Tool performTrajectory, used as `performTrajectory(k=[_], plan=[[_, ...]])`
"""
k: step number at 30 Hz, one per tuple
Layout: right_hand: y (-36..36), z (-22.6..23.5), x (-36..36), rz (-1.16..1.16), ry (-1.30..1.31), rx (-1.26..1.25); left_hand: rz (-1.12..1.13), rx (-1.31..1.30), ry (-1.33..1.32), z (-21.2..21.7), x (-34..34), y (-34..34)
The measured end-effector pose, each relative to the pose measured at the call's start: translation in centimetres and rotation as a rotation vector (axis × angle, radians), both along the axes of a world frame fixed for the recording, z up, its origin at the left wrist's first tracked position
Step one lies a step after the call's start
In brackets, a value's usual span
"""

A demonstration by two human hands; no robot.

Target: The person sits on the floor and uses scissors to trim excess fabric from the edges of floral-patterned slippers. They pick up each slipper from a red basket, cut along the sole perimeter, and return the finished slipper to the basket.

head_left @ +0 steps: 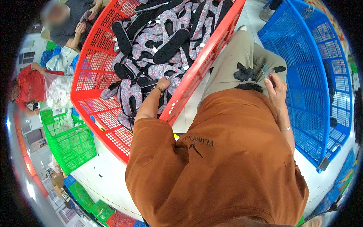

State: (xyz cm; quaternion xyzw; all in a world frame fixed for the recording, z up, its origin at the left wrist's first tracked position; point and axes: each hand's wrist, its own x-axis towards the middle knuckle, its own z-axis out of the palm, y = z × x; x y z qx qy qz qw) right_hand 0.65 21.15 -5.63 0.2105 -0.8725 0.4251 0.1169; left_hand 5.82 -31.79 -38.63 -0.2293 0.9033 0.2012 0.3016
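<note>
A red plastic basket (177, 100) stands at my left, heaped with grey flower-patterned slippers (149, 39) that have black soles and small white tags. My left hand (163, 83) reaches over its rim into the pile. Its fingers are curled on a slipper (174, 84), though the fingertips are partly hidden. Above my lap, my right hand (278, 87) pinches a small pale-blue pointed tool (265, 70), possibly thread snips. Black scraps (245, 72) lie on my light trousers just beside that hand.
Blue plastic baskets (302, 75) stand close at my right. Beyond the red basket are a green basket (72, 147), a person in dark clothing (68, 28) and another in red (30, 85) near a clear bag of white material (60, 92). Pale floor (102, 170) lies at the left.
</note>
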Motion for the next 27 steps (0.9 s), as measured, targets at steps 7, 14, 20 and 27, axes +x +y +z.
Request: performTrajectory(k=[7, 14, 20, 27], plan=[[-0.6, 0.0, 0.0, -0.031, -0.003, 0.013, 0.153, 1.066, -0.33, 11.3, -2.5, 1.2], [0.0, 0.4, -0.1, -0.019, -0.05, 0.042, -0.491, 0.386, 0.037, 12.3, -3.3, 3.5], [0.6, -0.1, -0.3, -0.036, -0.065, -0.038, 0.115, 0.798, 0.672, 26.6, -7.0, 1.4], [0.3, 0.7, -0.2, 0.068, -0.291, -0.258, 0.245, 1.565, 1.337, 41.9, -9.1, 6.9]])
